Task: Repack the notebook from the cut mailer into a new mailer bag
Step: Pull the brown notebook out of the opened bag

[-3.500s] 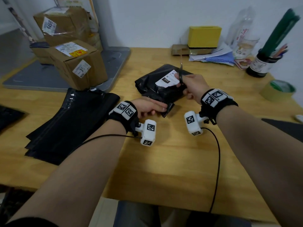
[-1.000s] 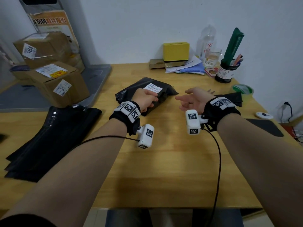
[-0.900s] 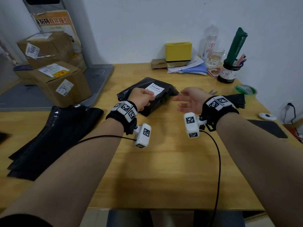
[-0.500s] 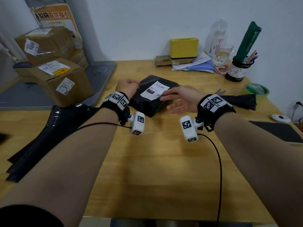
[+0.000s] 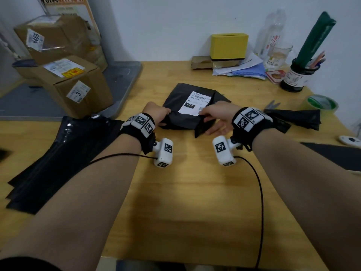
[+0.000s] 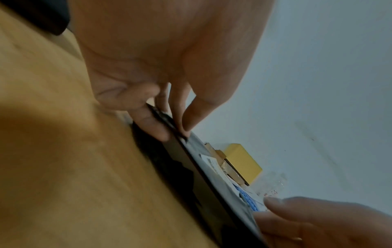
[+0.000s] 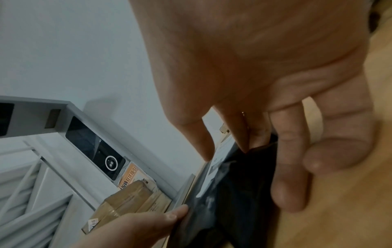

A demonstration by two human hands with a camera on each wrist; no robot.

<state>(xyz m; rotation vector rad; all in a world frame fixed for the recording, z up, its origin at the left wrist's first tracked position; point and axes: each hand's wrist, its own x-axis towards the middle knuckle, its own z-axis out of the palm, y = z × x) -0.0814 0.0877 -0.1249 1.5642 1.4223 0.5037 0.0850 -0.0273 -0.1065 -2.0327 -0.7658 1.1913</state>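
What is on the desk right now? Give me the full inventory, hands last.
Black plastic mailer with white label: one, desk centre, held at both near corners.
Stack of black mailer bags: one stack, left.
Brown cardboard boxes: several, far left.
Yellow box: one, back centre.
Papers: loose pile, white and blue, beside it.
Clear bottle: one, back right.
Dark pen jar: one, right.
Green tape roll: one, right edge.
Scissors: one pair, right of mailer.
Left hand: pinches mailer's left corner.
Right hand: grips right corner.

Cardboard boxes (image 5: 74,83) stand far left; a yellow box (image 5: 228,45) and pen pot (image 5: 297,77) line the wall.
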